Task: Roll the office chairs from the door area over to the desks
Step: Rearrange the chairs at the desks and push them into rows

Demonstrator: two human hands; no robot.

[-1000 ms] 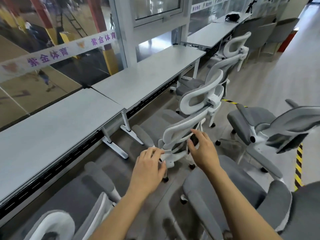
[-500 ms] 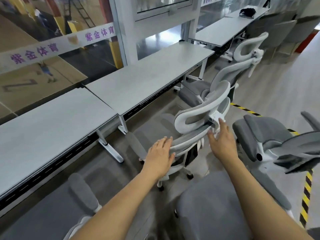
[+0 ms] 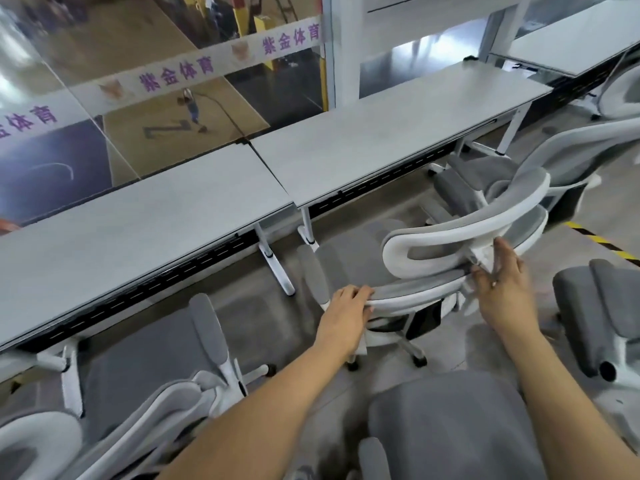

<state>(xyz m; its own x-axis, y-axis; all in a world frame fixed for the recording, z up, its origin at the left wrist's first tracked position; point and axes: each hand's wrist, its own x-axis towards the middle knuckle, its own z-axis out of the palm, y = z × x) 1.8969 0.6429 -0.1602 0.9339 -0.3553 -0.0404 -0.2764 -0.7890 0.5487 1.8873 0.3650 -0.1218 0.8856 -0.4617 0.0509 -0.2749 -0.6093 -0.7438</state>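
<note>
pale translucent banner strip (image 3: 194, 69) across the glass wall behind the grey desks: purple chinese characters "紫金体育", printed twice in view, once near the white window frame at upper centre and once further left; a small orange-brown emblem sits beside each printing, too blurred to read. far-left section of the same strip: purple characters in mirror image, "体育" reversed, the rest cut off by the frame edge. tan sports-court floor (image 3: 162, 129) seen through the glass: one large grey mark shaped like the letter "z". no other legible text, numbers or brand marks.
</note>
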